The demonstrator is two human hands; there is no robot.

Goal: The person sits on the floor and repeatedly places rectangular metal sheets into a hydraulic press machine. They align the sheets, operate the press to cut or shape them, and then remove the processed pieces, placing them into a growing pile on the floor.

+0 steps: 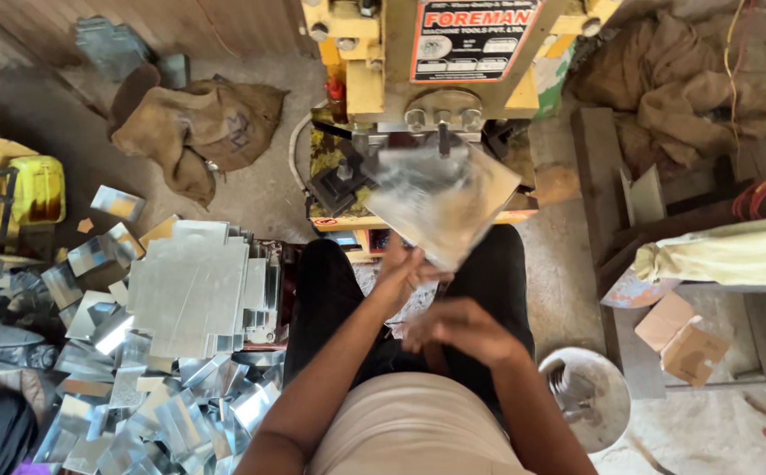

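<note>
Far left: yellow container (38, 187). Next, loose offcuts (150, 409) on floor w/ a stack of notched sheets (191, 295), looks like done work; how much is left, can't tell. Centre: left hand (403, 274) grips blurred metal sheet (440, 204) by its lower corner, held at the yellow press (374, 62), under the tooling. Right hand (458, 330) hovers half-curled, holding nothing. Right: bowl of small parts (587, 398), cardboard bits (682, 339).
</note>
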